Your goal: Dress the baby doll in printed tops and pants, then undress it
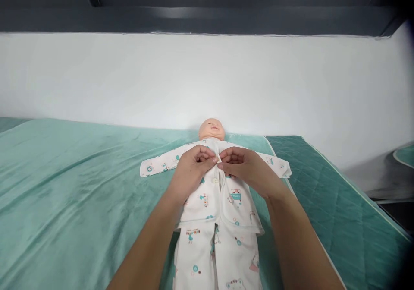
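Note:
A baby doll (211, 129) lies on its back on a teal blanket (71, 186), head toward the wall. It wears a white printed jacket (207, 197) and matching white trousers (197, 255). My left hand (192, 167) pinches the left edge of the jacket front at the doll's chest. My right hand (244, 165) pinches the opposite edge, and the fingertips of both hands meet at the top of the opening. A small button (214, 180) shows just below my hands. The lower jacket front hangs slightly apart.
A white wall (207, 78) rises right behind the doll's head, with a dark frame (207, 14) above it. A darker green quilted mat (323, 195) lies to the right, its edge dropping off at the far right.

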Action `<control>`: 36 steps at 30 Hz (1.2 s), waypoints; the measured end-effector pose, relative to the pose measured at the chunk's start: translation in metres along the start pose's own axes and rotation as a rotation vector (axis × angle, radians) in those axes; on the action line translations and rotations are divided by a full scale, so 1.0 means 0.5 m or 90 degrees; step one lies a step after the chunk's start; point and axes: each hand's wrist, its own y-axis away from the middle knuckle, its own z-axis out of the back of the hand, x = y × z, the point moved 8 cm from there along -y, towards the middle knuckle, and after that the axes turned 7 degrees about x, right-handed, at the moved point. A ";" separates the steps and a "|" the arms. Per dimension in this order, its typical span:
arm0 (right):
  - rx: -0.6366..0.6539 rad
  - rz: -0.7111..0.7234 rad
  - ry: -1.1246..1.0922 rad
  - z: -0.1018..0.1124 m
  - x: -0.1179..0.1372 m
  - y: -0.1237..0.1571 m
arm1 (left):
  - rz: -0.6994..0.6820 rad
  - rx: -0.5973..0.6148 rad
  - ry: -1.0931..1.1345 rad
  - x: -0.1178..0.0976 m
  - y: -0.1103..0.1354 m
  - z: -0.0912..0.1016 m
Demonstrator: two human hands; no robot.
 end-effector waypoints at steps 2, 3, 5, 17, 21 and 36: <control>-0.008 0.000 0.036 -0.004 0.003 0.002 | 0.010 0.004 0.020 0.001 0.001 -0.001; -0.015 0.002 0.055 -0.005 0.004 0.003 | 0.016 0.003 0.029 0.002 0.001 -0.001; -0.028 0.002 0.092 -0.009 0.006 0.004 | 0.025 -0.001 0.044 0.003 0.002 -0.001; -0.106 0.002 0.362 -0.032 0.051 0.025 | 0.026 0.004 -0.002 -0.009 0.010 -0.014; -0.112 0.004 0.417 -0.043 0.061 0.030 | 0.032 0.005 0.015 -0.004 0.009 -0.016; -0.044 0.036 0.388 -0.043 0.065 0.024 | 0.044 -0.013 0.200 0.010 0.012 -0.015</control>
